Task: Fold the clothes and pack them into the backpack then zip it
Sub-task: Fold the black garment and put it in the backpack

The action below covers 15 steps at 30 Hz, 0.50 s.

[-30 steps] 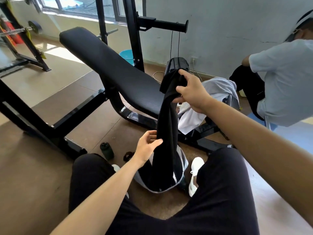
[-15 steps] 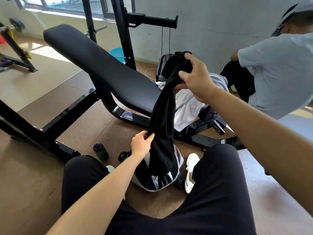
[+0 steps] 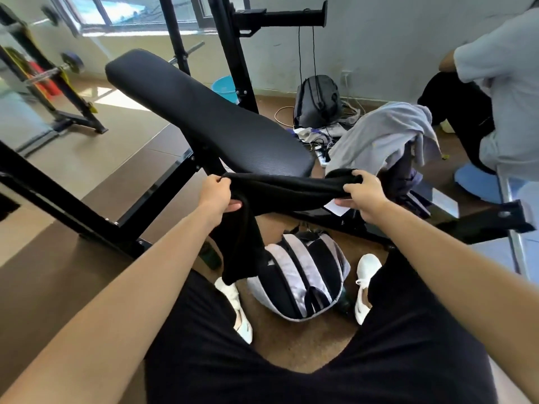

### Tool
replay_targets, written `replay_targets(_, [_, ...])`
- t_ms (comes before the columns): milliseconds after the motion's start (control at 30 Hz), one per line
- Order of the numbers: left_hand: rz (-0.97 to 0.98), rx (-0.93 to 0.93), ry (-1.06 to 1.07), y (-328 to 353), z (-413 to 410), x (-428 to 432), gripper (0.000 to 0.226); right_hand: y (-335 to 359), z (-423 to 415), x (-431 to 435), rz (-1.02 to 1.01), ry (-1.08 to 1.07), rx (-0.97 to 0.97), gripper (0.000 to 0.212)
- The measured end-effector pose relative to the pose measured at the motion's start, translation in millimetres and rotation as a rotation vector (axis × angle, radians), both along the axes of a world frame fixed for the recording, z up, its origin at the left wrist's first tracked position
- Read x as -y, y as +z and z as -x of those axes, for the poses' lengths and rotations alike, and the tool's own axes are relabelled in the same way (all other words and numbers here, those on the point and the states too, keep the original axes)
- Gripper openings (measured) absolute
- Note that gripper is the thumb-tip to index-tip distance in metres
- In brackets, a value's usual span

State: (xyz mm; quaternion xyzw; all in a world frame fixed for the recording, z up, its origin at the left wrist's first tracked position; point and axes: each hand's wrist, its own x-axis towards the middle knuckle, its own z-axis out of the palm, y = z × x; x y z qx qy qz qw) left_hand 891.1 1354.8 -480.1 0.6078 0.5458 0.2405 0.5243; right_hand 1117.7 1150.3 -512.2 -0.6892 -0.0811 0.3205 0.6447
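A black garment is stretched level between the left hand and right hand, both clenched on it, above the striped backpack on the floor. Folding is judged under way; next, the ends would be brought together.
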Motion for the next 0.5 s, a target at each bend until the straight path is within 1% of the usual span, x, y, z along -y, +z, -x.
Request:
replay_targets(33, [0.001,0.026,0.013,6,1,0,0.022,-14,6,-3,-0.010,-0.010,-0.063,0.039])
replay_targets(67, [0.000,0.042,0.024,13,1,0,0.022,-25,14,-6,-0.029,-0.015,-0.125,0.037])
replay_targets(167, [-0.013,0.075,0.074,27,2,1,0.025,-54,27,-15,-0.128,-0.033,-0.253,0.049])
replay_targets(233, [-0.028,0.077,0.095,33,1,0,0.021,-64,34,-19,-0.186,-0.035,-0.297,0.040])
replay_targets(267, [-0.040,0.071,0.101,37,1,0,0.018,-67,36,-21,-0.198,-0.031,-0.317,0.034])
replay_targets(333, [-0.073,0.056,0.110,41,0,-1,0.015,-69,36,-23,-0.228,-0.028,-0.356,0.029])
replay_targets(433, [-0.096,0.059,0.116,45,-3,-3,0.015,-59,24,-27,-0.305,-0.027,-0.417,0.030])
replay_targets(500, [-0.068,0.085,0.124,45,-6,-4,0.014,-46,11,-30,-0.360,-0.026,-0.408,0.033])
